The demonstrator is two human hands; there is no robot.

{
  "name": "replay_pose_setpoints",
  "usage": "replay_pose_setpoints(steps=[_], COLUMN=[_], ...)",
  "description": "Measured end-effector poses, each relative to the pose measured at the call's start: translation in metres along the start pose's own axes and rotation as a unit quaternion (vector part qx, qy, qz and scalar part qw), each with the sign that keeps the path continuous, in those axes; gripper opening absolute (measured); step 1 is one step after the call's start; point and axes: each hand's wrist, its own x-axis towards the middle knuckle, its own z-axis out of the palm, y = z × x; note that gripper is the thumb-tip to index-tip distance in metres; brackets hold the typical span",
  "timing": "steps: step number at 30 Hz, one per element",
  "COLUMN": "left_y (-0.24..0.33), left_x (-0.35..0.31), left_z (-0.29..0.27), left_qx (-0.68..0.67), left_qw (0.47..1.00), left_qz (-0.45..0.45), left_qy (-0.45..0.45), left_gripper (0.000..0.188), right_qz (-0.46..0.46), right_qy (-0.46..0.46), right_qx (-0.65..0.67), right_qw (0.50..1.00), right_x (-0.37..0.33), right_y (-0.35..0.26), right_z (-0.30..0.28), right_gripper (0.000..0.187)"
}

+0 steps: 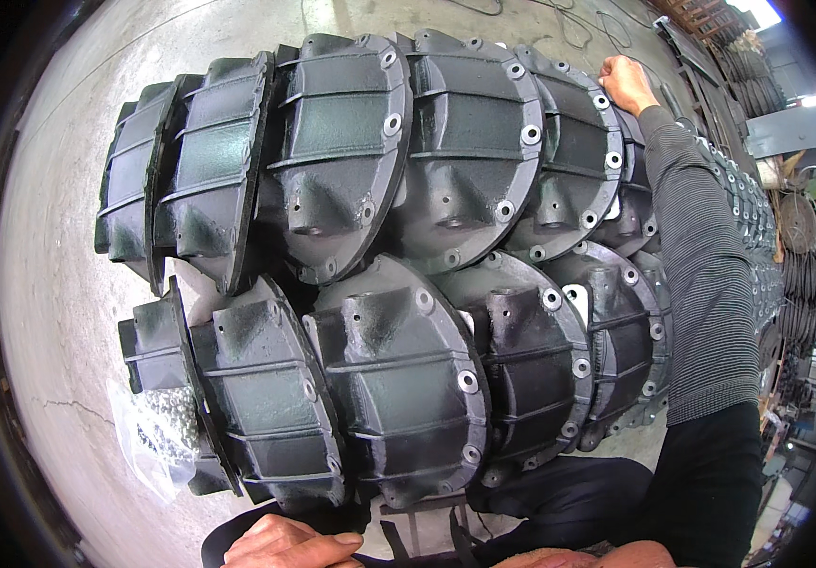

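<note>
Two rows of black, ribbed metal housings with bolt-holed flanges lie in front of me, one far row [341,123] and one near row [398,388]. My right arm reaches along the right side. At the far right end, my right hand [627,83] is closed, its fingers bent at the flange of a far-row housing [573,142]. What lies in those fingers, if anything, is hidden. Down at the lower edge, my left hand [285,543] is loosely closed before the near row, thumb pointing right. The frame edge cuts it off, and its inside is hidden.
A clear plastic bag of small metal pieces [166,426] lies on the concrete floor [57,360] beside the near row's left end. More flanged parts [744,208] and dark coils [804,303] stand beyond my right arm. Cables [583,24] trail over the floor at the back.
</note>
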Motion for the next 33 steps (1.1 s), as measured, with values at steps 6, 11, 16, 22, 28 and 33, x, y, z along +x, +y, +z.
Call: replay_pose_setpoints(steps=[6, 11, 16, 22, 28, 33], left_y=[0.001, 0.002, 0.009, 0.027, 0.026, 0.04], left_x=[0.005, 0.004, 0.003, -0.013, -0.068, -0.11], left_z=[0.002, 0.004, 0.004, 0.013, 0.017, 0.027], left_qx=[0.004, 0.008, 0.013, 0.023, 0.158, 0.183], left_qw=[1.0, 1.0, 1.0, 0.997, 0.97, 0.961], left_qz=[0.007, 0.004, -0.001, 0.071, 0.149, 0.202], left_qy=[0.005, -0.004, -0.01, 0.009, -0.107, -0.052], left_gripper=[0.014, 0.013, 0.015, 0.031, 0.041, 0.031], right_qz=[-0.054, -0.067, 0.046, 0.158, -0.08, -0.358], right_qy=[0.014, 0.018, -0.049, 0.131, -0.015, -0.145], right_qx=[0.055, -0.101, -0.144, 0.011, 0.347, 0.477], right_qw=[0.997, 0.992, 0.987, 0.979, 0.934, 0.789], right_x=[-0.014, -0.012, -0.006, -0.02, -0.151, -0.293], right_y=[0.002, -0.007, -0.013, -0.015, -0.233, -0.43], right_z=[-0.005, -0.006, -0.001, -0.025, -0.098, -0.166], right_gripper=[0.015, 0.031, 0.054, 0.074, 0.049, 0.016])
